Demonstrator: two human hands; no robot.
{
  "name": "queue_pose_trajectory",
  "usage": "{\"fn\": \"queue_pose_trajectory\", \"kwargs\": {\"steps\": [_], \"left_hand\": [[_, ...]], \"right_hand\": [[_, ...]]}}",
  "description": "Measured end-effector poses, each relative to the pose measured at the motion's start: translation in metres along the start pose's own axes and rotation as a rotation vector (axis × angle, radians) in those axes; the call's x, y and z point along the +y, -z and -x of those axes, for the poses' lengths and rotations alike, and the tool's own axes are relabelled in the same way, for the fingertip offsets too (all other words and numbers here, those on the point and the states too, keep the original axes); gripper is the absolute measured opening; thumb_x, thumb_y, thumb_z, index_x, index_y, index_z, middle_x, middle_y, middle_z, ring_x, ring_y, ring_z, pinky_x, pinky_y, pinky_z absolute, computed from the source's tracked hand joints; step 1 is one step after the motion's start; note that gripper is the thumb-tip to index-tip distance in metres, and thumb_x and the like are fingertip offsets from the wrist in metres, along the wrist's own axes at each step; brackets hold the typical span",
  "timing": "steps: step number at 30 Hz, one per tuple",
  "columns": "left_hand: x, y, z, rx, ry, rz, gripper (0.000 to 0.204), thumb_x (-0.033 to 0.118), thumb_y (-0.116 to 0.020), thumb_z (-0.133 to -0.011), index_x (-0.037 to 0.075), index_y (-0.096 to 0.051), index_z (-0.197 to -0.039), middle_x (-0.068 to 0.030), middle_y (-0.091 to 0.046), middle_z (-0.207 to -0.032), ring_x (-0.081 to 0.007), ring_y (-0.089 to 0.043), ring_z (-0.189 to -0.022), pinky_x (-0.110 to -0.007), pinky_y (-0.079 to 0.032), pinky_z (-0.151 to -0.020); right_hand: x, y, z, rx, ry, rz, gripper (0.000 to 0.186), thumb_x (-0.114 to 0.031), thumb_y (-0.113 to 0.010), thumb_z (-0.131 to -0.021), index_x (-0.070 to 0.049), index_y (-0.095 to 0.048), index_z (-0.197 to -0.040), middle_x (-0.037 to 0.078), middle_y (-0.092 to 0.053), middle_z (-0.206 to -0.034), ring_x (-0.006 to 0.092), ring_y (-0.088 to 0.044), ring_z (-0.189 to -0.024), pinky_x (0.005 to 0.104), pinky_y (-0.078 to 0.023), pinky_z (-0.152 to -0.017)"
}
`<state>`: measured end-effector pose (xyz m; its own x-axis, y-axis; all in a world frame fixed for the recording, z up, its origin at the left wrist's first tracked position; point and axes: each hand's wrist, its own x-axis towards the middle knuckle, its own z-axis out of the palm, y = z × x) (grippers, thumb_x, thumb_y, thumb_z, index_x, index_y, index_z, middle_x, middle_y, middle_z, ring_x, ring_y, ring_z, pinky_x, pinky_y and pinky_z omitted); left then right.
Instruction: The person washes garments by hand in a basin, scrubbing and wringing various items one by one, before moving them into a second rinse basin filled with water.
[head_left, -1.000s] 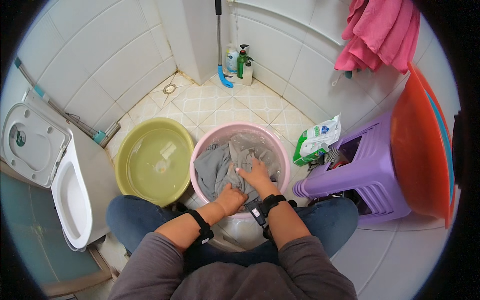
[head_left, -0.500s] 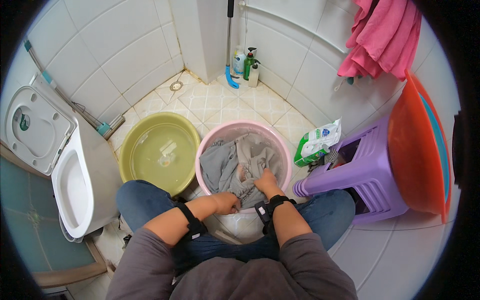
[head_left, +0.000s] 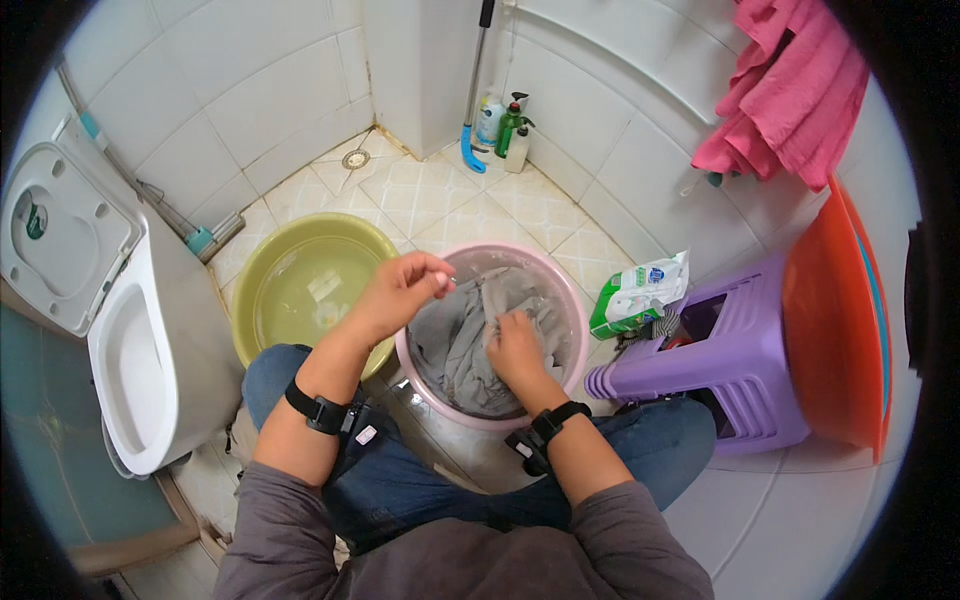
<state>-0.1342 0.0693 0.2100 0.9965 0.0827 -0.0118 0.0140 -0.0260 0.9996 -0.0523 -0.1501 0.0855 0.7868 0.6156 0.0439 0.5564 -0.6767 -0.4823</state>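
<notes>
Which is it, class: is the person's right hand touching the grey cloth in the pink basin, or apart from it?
Touching. The head view shows the right hand pressed onto the grey cloth inside the pink basin, fingers on its folds.

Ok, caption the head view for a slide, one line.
Right hand presses grey wet cloth in a round pink plastic basin; left hand lifted above its rim beside a yellow-green basin.

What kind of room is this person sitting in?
Most likely a small bathroom used for hand-washing laundry. There is a white toilet with its lid up, tiled walls and a floor drain, and a pink basin holding wet grey cloth.
</notes>
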Motion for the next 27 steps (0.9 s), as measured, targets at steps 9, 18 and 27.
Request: {"fn": "queue_pose_trajectory", "kwargs": {"steps": [9, 18, 27], "left_hand": [[0.0, 0.014, 0.004, 0.26, 0.082, 0.206, 0.015, 0.009, -0.058, -0.092, -0.002, -0.062, -0.1, -0.008, -0.066, -0.087, -0.0112, -0.061, -0.077, -0.023, -0.05, -0.072], [-0.017, 0.026, 0.007, 0.301, 0.13, 0.214, 0.015, 0.01, -0.057, -0.092, -0.003, -0.062, -0.099, -0.008, -0.066, -0.084, -0.0104, -0.06, -0.074, -0.023, -0.05, -0.069], [-0.027, 0.025, -0.002, 0.271, 0.155, 0.162, 0.015, 0.01, -0.058, -0.09, -0.003, -0.062, -0.098, -0.0078, -0.067, -0.082, -0.0098, -0.06, -0.069, -0.022, -0.05, -0.065]], "right_hand": [[-0.036, -0.043, -0.022, -0.356, -0.322, 0.149, 0.062, -0.045, -0.067, -0.078, -0.001, -0.056, -0.12, 0.021, -0.052, -0.124, 0.0359, -0.049, -0.117, 0.0479, -0.041, -0.096], [-0.004, -0.059, -0.019, -0.466, -0.184, 0.366, 0.045, -0.041, -0.063, -0.081, -0.005, -0.066, -0.107, 0.017, -0.066, -0.102, 0.0304, -0.061, -0.103, 0.0442, -0.045, -0.089], [0.045, -0.005, 0.007, -0.246, -0.309, -0.448, 0.024, -0.023, -0.064, -0.081, -0.001, -0.062, -0.09, 0.011, -0.061, -0.078, 0.0202, -0.057, -0.075, 0.0318, -0.044, -0.069]]}}
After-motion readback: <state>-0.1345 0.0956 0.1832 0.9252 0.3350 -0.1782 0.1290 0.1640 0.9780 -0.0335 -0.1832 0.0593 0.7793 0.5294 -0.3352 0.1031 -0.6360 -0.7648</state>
